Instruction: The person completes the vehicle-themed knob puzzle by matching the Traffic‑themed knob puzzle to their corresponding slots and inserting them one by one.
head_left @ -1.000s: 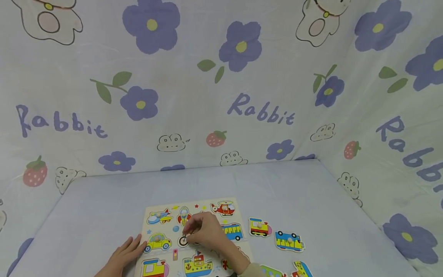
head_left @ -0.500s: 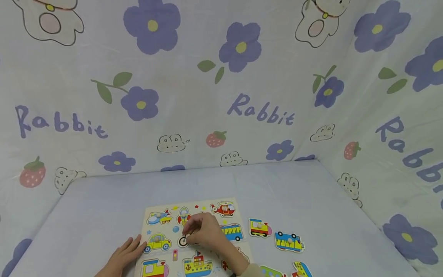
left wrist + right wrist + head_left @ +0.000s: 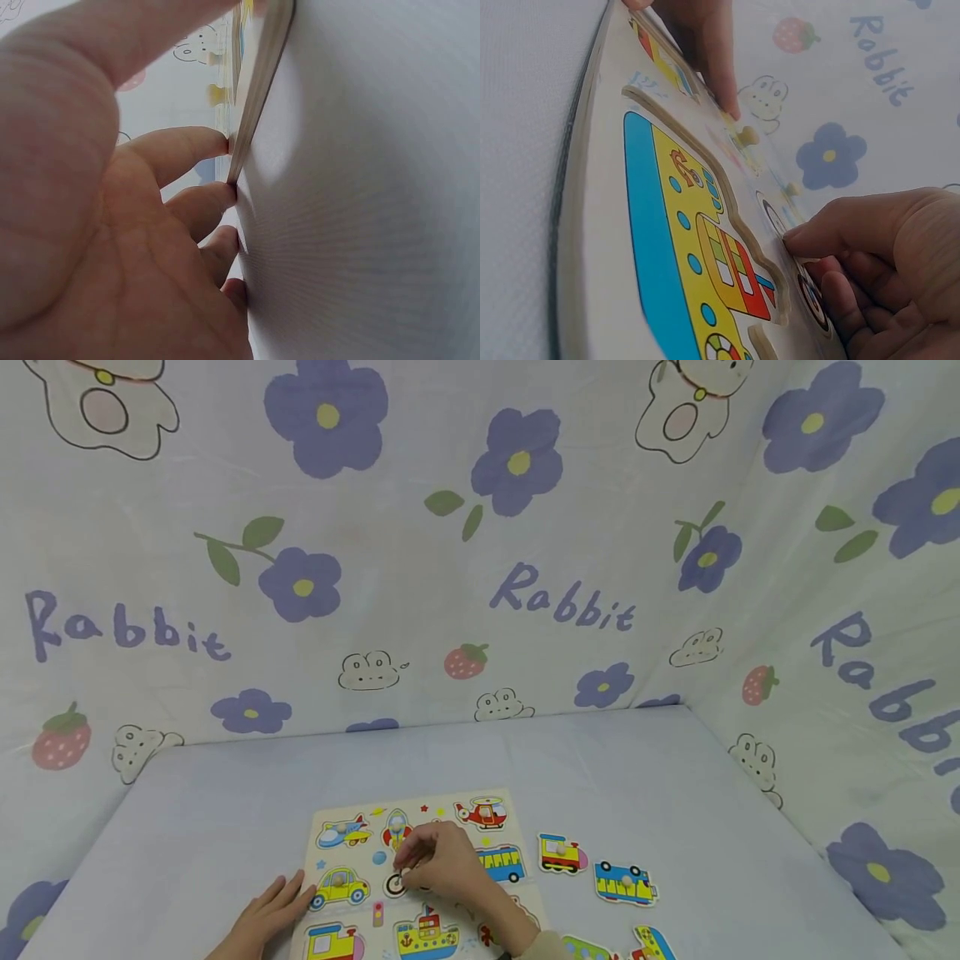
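A wooden peg puzzle board (image 3: 378, 939) with vehicle pictures lies on the table. My left hand (image 3: 266, 914) rests at its left side; in the left wrist view, spread fingertips (image 3: 221, 193) touch the board's edge. My right hand (image 3: 446, 864) is over the middle of the board, thumb and fingers pinching a puzzle piece with two black-tyred wheels (image 3: 814, 300). Most of that piece is hidden behind the fingers. Nearby in the board sit a yellow car (image 3: 340, 887), a rocket (image 3: 397, 827), an airplane (image 3: 343, 832) and a helicopter (image 3: 483, 812), each with a knob.
Right of the board lie loose pieces: a train (image 3: 561, 853), an upside-down blue bus (image 3: 626, 883), a green piece (image 3: 585, 948) and a yellow-blue one (image 3: 654, 943). The boat recess (image 3: 675, 217) shows its printed picture. A rabbit-print curtain (image 3: 420, 552) stands behind the table.
Both hands stay in almost the same place throughout. The head view has shifted very slightly.
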A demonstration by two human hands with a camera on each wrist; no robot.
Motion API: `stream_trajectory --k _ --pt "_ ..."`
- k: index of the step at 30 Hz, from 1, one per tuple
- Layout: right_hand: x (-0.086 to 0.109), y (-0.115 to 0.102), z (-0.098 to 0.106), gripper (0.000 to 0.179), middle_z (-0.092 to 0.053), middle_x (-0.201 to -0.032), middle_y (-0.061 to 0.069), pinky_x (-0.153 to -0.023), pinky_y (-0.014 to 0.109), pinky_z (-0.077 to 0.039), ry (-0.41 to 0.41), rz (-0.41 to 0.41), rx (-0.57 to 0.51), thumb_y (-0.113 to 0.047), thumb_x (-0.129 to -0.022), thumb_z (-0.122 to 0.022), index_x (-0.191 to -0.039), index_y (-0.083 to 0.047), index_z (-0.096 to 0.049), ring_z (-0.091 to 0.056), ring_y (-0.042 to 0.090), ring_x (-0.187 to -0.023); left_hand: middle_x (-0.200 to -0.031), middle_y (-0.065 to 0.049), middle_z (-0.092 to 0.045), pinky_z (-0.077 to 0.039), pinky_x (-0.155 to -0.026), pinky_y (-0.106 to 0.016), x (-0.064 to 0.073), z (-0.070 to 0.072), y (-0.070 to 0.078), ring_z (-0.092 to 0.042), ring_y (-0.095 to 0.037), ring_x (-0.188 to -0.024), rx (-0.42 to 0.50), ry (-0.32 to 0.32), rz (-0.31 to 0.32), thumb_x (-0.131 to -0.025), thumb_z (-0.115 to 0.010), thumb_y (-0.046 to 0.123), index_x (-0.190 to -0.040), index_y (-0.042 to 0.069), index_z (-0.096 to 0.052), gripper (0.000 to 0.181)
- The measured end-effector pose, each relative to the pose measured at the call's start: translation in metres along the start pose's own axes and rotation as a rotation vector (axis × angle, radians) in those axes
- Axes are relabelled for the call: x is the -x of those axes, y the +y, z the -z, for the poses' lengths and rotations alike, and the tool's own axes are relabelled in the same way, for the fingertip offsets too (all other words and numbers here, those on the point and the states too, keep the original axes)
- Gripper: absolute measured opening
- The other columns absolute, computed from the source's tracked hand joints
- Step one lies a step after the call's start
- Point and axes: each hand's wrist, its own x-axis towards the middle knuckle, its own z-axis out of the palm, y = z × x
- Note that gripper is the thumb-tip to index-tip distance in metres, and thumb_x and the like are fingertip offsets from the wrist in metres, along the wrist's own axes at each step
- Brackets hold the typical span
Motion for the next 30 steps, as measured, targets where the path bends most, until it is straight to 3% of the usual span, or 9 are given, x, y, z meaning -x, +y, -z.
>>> stream_trajectory --k 8,22,30 --pt "0.0000 0.0002 -0.0001 0.022 -0.071 -0.078 0.002 -0.063 0.025 -0.054 0.006 0.006 0.013 0.011 -0.070 -0.079 -0.082 -0.006 -0.073 -0.065 0.014 -0.067 -0.154 -0.029 -0.025 -0.012 -0.097 -0.081 0.0018 0.0007 0.0042 -0.011 -0.058 -0.138 -0.018 0.004 -0.014 -0.072 -0.081 0.049 -0.146 -0.001 -0.043 0.098" --pt "0.0008 -0.0032 -0.0011 0.022 -0.071 -0.078 0.003 -0.064 0.025 -0.054 0.006 -0.002 0.013 0.012 -0.070 -0.078 -0.081 -0.005 -0.072 -0.065 0.015 -0.068 -0.157 -0.024 -0.023 -0.007 -0.098 -0.080 -0.0003 -0.0017 -0.0037 -0.006 -0.055 -0.140 0.004 0.006 0.019 -0.069 -0.082 0.054 -0.148 0.003 -0.043 0.101" --pt "0.0013 -0.0040 0.0000 0.022 -0.071 -0.079 0.003 -0.063 0.025 -0.054 -0.001 -0.004 0.014 0.011 -0.070 -0.078 -0.082 -0.006 -0.072 -0.064 0.015 -0.068 -0.154 -0.030 -0.024 -0.012 -0.096 -0.081 0.0020 0.0008 0.0011 -0.010 -0.059 -0.137 -0.008 0.000 -0.032 -0.073 -0.081 0.048 -0.146 -0.002 -0.042 0.097"
